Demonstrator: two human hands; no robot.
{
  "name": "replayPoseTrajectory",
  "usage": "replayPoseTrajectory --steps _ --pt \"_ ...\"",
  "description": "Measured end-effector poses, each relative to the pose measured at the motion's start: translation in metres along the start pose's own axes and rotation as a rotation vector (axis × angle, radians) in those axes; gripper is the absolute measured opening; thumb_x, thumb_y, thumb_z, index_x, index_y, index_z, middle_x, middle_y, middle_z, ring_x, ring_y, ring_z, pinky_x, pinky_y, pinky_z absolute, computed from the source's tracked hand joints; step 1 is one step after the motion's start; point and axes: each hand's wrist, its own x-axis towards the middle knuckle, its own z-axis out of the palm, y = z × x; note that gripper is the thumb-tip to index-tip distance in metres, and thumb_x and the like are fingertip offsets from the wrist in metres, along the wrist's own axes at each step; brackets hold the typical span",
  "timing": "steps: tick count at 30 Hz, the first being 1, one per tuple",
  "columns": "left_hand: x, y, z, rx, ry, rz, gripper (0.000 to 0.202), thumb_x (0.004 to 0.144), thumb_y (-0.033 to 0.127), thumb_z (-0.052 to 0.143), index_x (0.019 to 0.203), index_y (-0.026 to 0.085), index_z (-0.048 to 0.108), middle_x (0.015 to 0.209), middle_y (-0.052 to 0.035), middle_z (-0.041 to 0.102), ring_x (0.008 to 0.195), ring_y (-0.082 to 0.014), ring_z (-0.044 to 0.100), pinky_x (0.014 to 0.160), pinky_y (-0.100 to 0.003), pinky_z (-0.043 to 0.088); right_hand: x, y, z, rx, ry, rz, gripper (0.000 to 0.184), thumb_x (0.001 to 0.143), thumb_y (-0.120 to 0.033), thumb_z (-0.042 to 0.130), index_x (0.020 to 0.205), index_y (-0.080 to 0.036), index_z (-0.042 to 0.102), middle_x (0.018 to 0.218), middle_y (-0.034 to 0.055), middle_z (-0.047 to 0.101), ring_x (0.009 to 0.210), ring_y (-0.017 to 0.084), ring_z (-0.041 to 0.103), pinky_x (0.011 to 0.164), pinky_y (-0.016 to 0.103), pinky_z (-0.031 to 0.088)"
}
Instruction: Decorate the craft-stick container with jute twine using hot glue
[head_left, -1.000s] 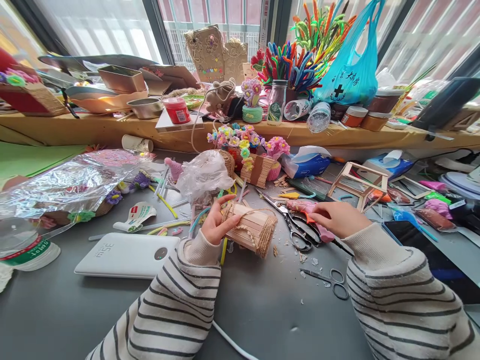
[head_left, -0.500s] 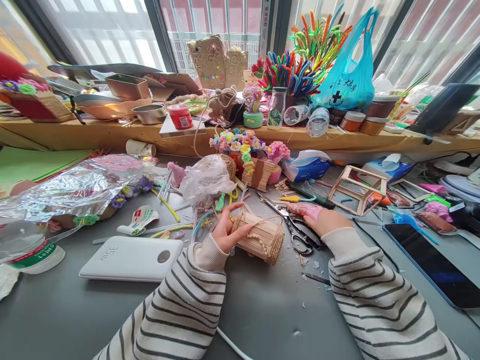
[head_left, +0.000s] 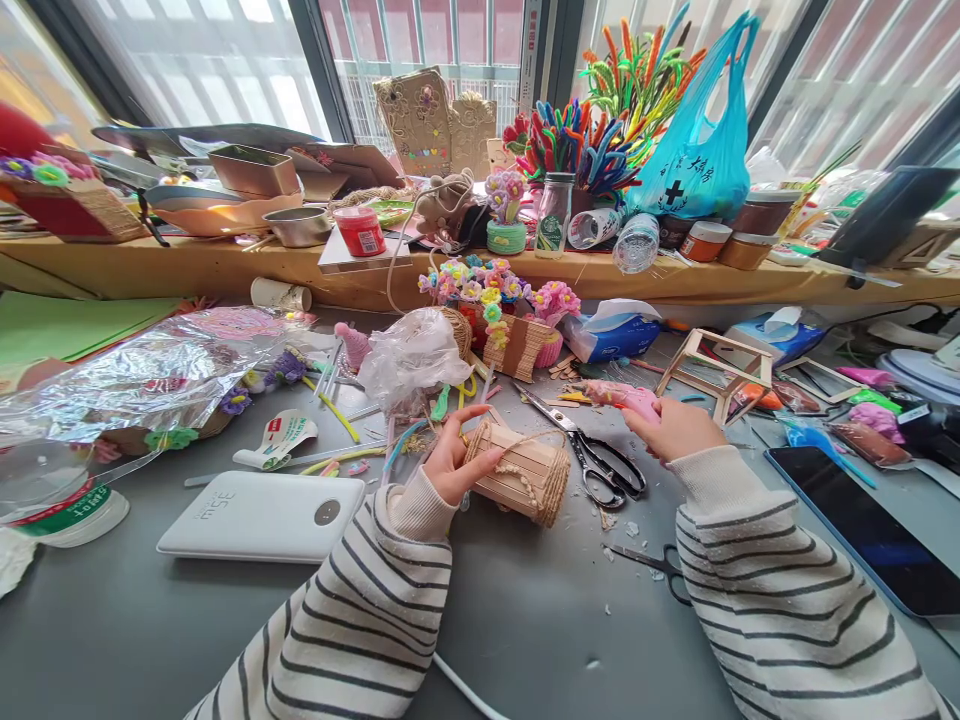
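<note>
Reaching over the table [head_left: 517, 640] with both arms [head_left: 337, 610] slanting in. Holding the stick tube [head_left: 517, 478] by its left end, near the middle, with the thumb and fingers of the left hand [head_left: 451, 468] bent wide around it, and gripping a pink glue gun [head_left: 619, 394], just behind the big scissors [head_left: 600, 468], with the curled fingers of the right hand [head_left: 681, 432]. Can see bright flowers [head_left: 480, 285] in a wooden box [head_left: 531, 352] farther back.

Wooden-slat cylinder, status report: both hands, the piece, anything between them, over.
Left hand gripping wooden-slat cylinder. Twine wound round its right end. Right hand holding pink tool. Large scissors lying between the hands.
</note>
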Motion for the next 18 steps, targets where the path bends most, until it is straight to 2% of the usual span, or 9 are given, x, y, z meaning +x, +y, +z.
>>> replayPoseTrajectory --steps 5,10,12,16,18 --pt "0.000 0.000 0.001 -0.036 0.009 -0.015 0.061 0.062 0.029 0.067 0.111 0.017 0.032 0.073 -0.0005 0.062 0.063 -0.0149 0.061 0.059 -0.025 0.046 -0.003 -0.010 -0.017 0.196 -0.204 0.142 0.040 0.068 -0.058 0.041 0.064 -0.019 0.049 0.049 0.0028 0.055 0.039 0.013 0.046 0.039 0.024 0.034" --pt "-0.001 0.001 0.003 -0.054 0.024 -0.030 0.060 0.062 0.028 0.066 0.110 0.018 0.032 0.073 -0.0001 0.062 0.062 -0.0151 0.062 0.059 -0.026 0.046 -0.014 -0.024 -0.035 0.398 -0.294 0.127 0.043 0.068 -0.061 0.041 0.067 -0.018 0.046 0.044 -0.0039 0.044 0.039 0.009 0.039 0.041 0.023 0.031" --pt "-0.001 0.002 0.004 -0.055 0.033 -0.032 0.058 0.062 0.026 0.066 0.109 0.018 0.033 0.073 0.0007 0.061 0.062 -0.0146 0.062 0.060 -0.025 0.046 -0.019 -0.028 -0.041 0.378 -0.254 0.064 0.047 0.065 -0.063 0.043 0.071 -0.017 0.050 0.046 -0.0030 0.046 0.043 0.011 0.041 0.043 0.024 0.032" --pt "-0.001 0.002 0.004 -0.056 0.039 -0.027 0.057 0.062 0.025 0.065 0.109 0.017 0.034 0.073 0.0009 0.062 0.062 -0.0138 0.061 0.060 -0.025 0.046 -0.028 -0.039 -0.045 0.255 -0.044 -0.072 0.047 0.063 -0.061 0.045 0.076 -0.017 0.055 0.063 0.0026 0.056 0.055 0.014 0.049 0.052 0.026 0.035" --pt "-0.001 0.001 0.004 -0.057 0.037 -0.027 0.058 0.063 0.025 0.065 0.109 0.017 0.033 0.074 0.0006 0.063 0.060 -0.0135 0.061 0.060 -0.025 0.046 -0.031 -0.043 -0.043 0.193 0.018 -0.120 0.045 0.062 -0.059 0.047 0.076 -0.017 0.055 0.063 0.0032 0.056 0.054 0.014 0.049 0.051 0.025 0.035"
